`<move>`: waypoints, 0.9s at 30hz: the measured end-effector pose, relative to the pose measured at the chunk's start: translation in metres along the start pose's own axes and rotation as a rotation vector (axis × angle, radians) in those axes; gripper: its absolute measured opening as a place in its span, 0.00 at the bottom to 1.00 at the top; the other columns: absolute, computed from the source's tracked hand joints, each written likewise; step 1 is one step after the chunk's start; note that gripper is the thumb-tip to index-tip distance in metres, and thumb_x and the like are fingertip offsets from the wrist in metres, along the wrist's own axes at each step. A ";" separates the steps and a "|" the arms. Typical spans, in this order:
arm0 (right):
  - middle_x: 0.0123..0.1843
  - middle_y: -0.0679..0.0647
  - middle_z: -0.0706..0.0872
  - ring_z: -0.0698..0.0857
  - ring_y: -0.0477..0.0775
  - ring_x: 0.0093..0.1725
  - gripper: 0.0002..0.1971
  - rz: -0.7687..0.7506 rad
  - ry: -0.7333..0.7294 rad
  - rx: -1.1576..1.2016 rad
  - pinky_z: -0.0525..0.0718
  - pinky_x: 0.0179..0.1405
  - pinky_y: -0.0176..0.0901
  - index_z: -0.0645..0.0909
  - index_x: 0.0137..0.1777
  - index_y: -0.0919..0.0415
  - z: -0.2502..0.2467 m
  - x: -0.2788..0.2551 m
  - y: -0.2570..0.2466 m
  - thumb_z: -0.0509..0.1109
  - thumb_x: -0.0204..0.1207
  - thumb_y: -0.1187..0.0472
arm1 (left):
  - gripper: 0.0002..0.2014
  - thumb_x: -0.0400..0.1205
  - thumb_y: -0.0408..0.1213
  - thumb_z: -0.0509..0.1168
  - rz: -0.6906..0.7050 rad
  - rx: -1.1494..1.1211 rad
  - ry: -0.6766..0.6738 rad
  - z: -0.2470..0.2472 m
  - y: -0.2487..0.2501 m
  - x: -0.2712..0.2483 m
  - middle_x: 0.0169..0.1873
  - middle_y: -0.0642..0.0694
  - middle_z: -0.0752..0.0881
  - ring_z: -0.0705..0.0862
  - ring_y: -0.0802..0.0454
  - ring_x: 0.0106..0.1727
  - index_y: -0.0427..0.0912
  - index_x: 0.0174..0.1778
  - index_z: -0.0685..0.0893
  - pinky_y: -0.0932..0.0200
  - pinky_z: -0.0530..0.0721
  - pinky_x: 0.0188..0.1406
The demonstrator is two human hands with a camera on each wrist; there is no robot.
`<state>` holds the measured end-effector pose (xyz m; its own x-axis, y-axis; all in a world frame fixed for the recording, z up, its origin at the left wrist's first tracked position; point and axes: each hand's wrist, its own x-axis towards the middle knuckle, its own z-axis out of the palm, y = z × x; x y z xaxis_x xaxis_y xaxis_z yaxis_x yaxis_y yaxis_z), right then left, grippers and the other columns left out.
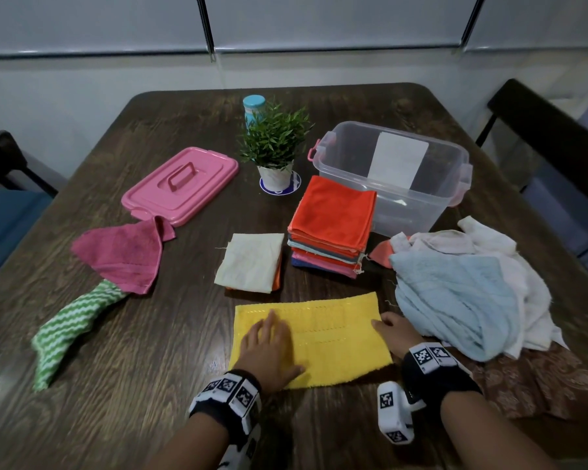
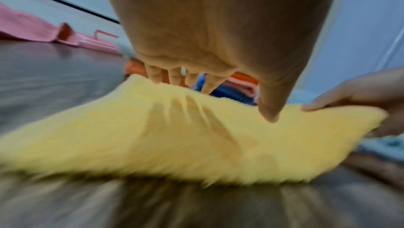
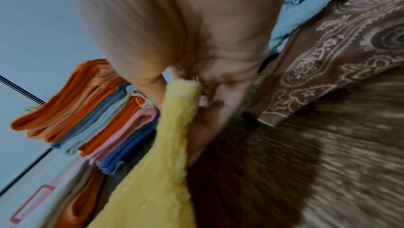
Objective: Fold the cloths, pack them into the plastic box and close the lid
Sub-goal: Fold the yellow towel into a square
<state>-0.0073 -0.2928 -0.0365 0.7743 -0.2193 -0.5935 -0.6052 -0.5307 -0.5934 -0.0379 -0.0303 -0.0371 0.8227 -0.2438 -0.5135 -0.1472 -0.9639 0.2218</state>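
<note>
A yellow cloth [image 1: 323,337], folded into a long strip, lay flat on the dark wooden worktop [image 1: 133,385] at its near edge. The left hand [image 1: 269,351] rested palm-down on the left half of it, fingers straight and slightly spread, so that grip was apart and pressing, not clamped. The right hand [image 1: 396,332] was at the strip's right end; the right wrist view showed the thumb and fingers pinching that yellow edge between them, a grip clamped on the cloth.

Beyond the strip stood a small pile topped by a cream cloth [image 1: 252,262], and just right of it a taller stack of folded cloths [image 1: 333,228] with an orange one on top. The clear plastic box [image 1: 404,178] stood open behind that stack, touching or nearly touching it, with a white sheet showing inside. Its pink lid [image 1: 180,183] lay flat on the worktop well to the left, handle up. A magenta cloth [image 1: 123,252] and a green-and-white striped cloth [image 1: 68,330] lay unfolded on the left. On the right was a heap of unfolded cloths, a light blue one [image 1: 455,296] uppermost over white ones, with a brown patterned cloth [image 1: 540,381] nearer the person. A small potted plant [image 1: 275,144] stood at centre back, a blue-capped bottle [image 1: 253,106] behind it.
</note>
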 end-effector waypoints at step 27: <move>0.80 0.59 0.69 0.74 0.66 0.72 0.27 0.069 -0.067 0.495 0.76 0.67 0.58 0.63 0.82 0.57 0.009 -0.007 -0.013 0.50 0.87 0.45 | 0.31 0.85 0.36 0.59 0.189 -0.593 0.170 -0.046 0.115 0.038 0.58 0.36 0.85 0.83 0.38 0.60 0.52 0.84 0.55 0.46 0.82 0.58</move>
<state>-0.0066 -0.2766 -0.0291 0.7255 -0.1790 -0.6646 -0.6824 -0.0616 -0.7284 0.0014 -0.1459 0.0072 0.8952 -0.3361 -0.2927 -0.0097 -0.6713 0.7411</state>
